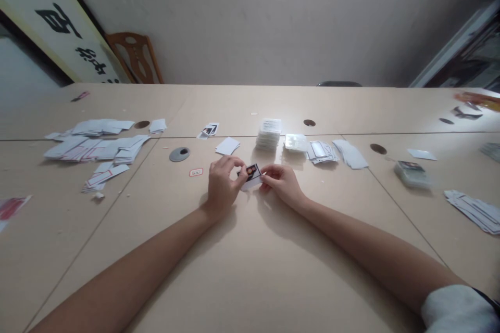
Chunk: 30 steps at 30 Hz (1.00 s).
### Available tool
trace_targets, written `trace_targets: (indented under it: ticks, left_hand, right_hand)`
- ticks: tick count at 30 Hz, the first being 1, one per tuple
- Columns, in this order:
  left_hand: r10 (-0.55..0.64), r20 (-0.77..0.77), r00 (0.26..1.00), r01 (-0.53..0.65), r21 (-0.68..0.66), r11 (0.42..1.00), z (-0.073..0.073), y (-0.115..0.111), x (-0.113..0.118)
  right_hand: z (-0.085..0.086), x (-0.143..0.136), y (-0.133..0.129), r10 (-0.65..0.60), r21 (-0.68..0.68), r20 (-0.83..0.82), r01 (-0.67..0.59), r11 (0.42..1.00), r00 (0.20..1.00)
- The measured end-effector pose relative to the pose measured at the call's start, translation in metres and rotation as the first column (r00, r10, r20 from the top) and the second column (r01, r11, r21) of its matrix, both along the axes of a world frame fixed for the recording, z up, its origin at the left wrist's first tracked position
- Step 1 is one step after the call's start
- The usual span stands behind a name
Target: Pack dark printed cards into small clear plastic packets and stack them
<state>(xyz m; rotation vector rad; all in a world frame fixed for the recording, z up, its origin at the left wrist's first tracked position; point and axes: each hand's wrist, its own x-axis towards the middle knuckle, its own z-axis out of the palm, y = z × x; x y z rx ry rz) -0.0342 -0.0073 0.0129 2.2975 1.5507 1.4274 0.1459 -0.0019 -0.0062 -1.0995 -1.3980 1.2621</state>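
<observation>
Between my two hands is a small photo card (252, 171) with a dark picture and a white lower part, tilted just above the table. My left hand (224, 182) pinches its left side between thumb and fingers. At the right side, my right hand (283, 182) grips the edge with its fingertips, partly hiding it. Whether the white part is a separate sheet, I cannot tell. Just beyond my left hand lies a small pile of white cards (227, 145). Past my right hand stands a tall stack of clear plastic cases (268, 134), with a lower stack of clear cases (296, 142) beside it.
White paper slips (94, 148) lie in heaps on the left. A red-bordered label (196, 172), a grey cable-hole cover (179, 154) and dark-printed cards (208, 130) are nearer. To the right are framed cards (322, 151), white sheets (350, 154) and another case stack (413, 175).
</observation>
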Motion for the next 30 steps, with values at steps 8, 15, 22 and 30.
trace_targets:
  ticks: [8,15,22,30]
  left_hand:
    - [-0.069,-0.036,0.997,0.066,-0.060,0.996,0.0025,-0.0001,0.0005]
    - [-0.036,-0.095,0.995,0.025,-0.113,0.993,-0.0009,0.0012,0.0018]
    - [-0.018,-0.108,0.994,0.008,-0.089,0.996,-0.0011,0.0015,0.0009]
    - [0.004,-0.051,0.999,-0.009,-0.088,0.996,-0.0037,0.0033,-0.0006]
  right_hand:
    - [0.0011,0.0003,0.0015,-0.034,-0.012,-0.066,0.033,0.999,0.997]
    - [0.0000,0.0008,-0.0003,0.004,0.018,-0.033,-0.004,1.000,0.999]
    - [-0.0024,0.0013,0.0009,-0.024,0.021,-0.034,0.024,0.999,0.999]
    - [0.0019,0.0011,-0.0004,-0.049,0.010,-0.043,0.049,0.999,0.998]
